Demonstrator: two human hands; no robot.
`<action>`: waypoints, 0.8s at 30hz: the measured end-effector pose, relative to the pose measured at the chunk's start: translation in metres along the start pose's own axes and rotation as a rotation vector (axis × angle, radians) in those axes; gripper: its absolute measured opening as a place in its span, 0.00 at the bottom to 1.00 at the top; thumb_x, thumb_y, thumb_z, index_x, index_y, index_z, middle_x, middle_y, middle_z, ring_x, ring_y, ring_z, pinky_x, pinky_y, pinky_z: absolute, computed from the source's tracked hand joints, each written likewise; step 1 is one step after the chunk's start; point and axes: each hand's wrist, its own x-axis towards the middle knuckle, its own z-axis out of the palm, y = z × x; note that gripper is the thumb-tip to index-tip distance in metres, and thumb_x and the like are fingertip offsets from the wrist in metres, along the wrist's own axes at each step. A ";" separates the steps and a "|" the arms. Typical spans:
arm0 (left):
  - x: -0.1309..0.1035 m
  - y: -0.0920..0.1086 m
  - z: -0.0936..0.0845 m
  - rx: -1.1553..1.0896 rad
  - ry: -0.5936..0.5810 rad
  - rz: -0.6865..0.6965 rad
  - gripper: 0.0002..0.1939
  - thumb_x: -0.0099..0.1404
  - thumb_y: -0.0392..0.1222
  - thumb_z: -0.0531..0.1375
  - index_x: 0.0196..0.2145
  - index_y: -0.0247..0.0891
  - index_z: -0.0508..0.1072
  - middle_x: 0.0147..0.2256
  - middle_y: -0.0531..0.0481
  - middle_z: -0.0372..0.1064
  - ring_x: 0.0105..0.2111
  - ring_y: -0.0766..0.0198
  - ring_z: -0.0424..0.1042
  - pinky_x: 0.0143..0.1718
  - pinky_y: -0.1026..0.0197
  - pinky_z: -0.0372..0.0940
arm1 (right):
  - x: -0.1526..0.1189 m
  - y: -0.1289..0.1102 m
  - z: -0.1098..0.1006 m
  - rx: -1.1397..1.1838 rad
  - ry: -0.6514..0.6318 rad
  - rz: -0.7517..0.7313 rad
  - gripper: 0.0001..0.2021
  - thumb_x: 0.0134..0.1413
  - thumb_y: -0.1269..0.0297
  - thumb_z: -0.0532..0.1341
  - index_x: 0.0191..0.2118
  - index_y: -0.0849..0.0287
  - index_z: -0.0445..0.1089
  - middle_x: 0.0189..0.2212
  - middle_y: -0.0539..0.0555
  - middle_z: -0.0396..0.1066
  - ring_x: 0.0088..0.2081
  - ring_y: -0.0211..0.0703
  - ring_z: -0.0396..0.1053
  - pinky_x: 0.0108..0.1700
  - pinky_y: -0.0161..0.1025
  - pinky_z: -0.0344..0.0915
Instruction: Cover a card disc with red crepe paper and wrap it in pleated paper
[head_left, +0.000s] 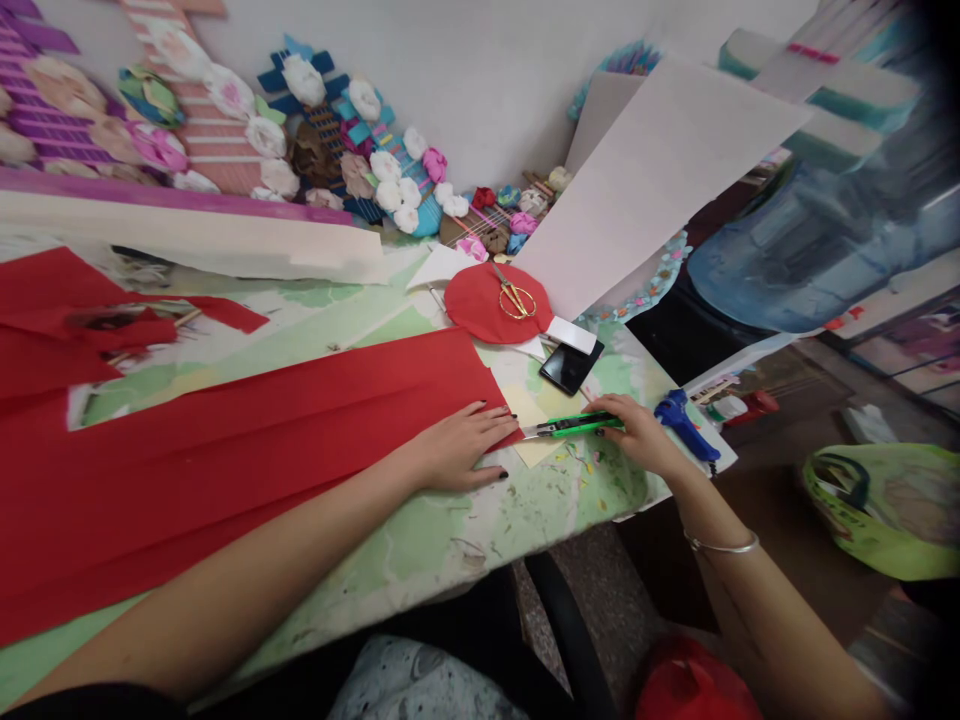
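Observation:
A long piece of red fabric [300, 430] stretches across the table from the left. My left hand [459, 448] lies flat near its right end, fingers spread and pointing right. In my right hand [634, 430] is a green utility knife [574, 425], its tip at the fabric's right corner, beside my left fingertips. Pale yellow paper [536, 452] shows under that corner. Beyond it, gold-handled scissors [516, 298] rest on a round red piece [480, 305].
A black phone [571, 368] lies behind the knife, and a blue glue gun [686, 425] sits right of my right hand. Decorated craft pieces [390, 180] lean on the wall. A large white board [660, 170] stands at the back right, near a water bottle [810, 240].

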 end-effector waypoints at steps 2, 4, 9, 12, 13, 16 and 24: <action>0.000 0.001 -0.001 -0.011 -0.003 -0.002 0.33 0.65 0.50 0.55 0.63 0.33 0.53 0.63 0.40 0.54 0.65 0.54 0.49 0.65 0.48 0.41 | 0.000 -0.004 0.002 0.001 0.001 0.004 0.18 0.44 0.76 0.56 0.42 0.55 0.71 0.41 0.57 0.72 0.45 0.55 0.66 0.47 0.52 0.63; 0.001 0.001 -0.002 -0.018 -0.010 -0.006 0.34 0.65 0.50 0.55 0.63 0.33 0.53 0.63 0.40 0.53 0.65 0.54 0.49 0.65 0.48 0.41 | 0.001 -0.008 0.005 0.007 0.008 -0.001 0.18 0.44 0.76 0.56 0.42 0.55 0.71 0.41 0.57 0.72 0.44 0.54 0.66 0.47 0.51 0.63; 0.001 0.002 -0.005 -0.029 -0.030 -0.029 0.34 0.65 0.50 0.55 0.64 0.32 0.52 0.63 0.40 0.54 0.65 0.55 0.48 0.66 0.50 0.40 | 0.002 -0.016 0.008 0.002 -0.002 -0.014 0.17 0.45 0.76 0.56 0.42 0.56 0.71 0.40 0.57 0.72 0.44 0.53 0.66 0.48 0.50 0.62; 0.001 0.001 -0.003 -0.034 -0.028 -0.032 0.35 0.65 0.51 0.55 0.64 0.32 0.52 0.64 0.40 0.53 0.65 0.55 0.48 0.66 0.50 0.40 | -0.001 -0.015 0.007 -0.008 -0.001 0.002 0.16 0.46 0.75 0.56 0.42 0.56 0.71 0.40 0.57 0.71 0.45 0.54 0.66 0.47 0.50 0.62; 0.001 0.001 -0.003 -0.036 -0.024 -0.032 0.35 0.65 0.51 0.55 0.64 0.33 0.52 0.64 0.40 0.53 0.65 0.55 0.48 0.66 0.50 0.40 | -0.003 -0.014 0.006 -0.009 0.001 0.009 0.16 0.46 0.75 0.56 0.42 0.56 0.71 0.40 0.57 0.71 0.45 0.54 0.66 0.47 0.50 0.62; 0.001 -0.001 -0.002 -0.039 -0.014 -0.028 0.35 0.65 0.52 0.55 0.64 0.33 0.52 0.64 0.40 0.52 0.65 0.56 0.48 0.66 0.50 0.39 | -0.007 -0.010 0.004 -0.008 0.002 0.025 0.17 0.45 0.75 0.56 0.42 0.56 0.71 0.41 0.57 0.71 0.45 0.53 0.66 0.48 0.50 0.62; 0.000 -0.001 -0.002 -0.051 -0.008 -0.029 0.37 0.65 0.52 0.55 0.65 0.32 0.49 0.64 0.39 0.51 0.65 0.56 0.48 0.66 0.51 0.39 | -0.002 -0.015 0.008 0.001 0.010 0.007 0.17 0.46 0.76 0.56 0.42 0.56 0.70 0.40 0.57 0.71 0.45 0.53 0.65 0.48 0.51 0.62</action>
